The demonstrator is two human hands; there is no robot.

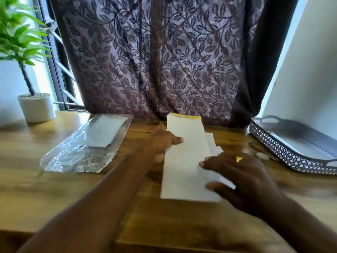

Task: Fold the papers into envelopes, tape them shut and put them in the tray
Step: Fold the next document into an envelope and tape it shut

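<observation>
Head view: we see the folded paper (184, 161) at the middle of the bench (54, 189), well apart from the tray (284, 152). The left hand (162, 145) pinches its left edge, and the right hand (244, 179) rests spread fingers (206, 163) on its right side. We judge it light, thin and easily creased, so the edges are the best hold.

Bare worktop (27, 194) shows along the near left. A plastic bag (82, 148) fills the left middle and a plant pot (36, 108) the far-left corner. Paper (184, 161) lies at centre, a tray (284, 154) at the right edge, and a curtain (164, 61) closes the back.
</observation>
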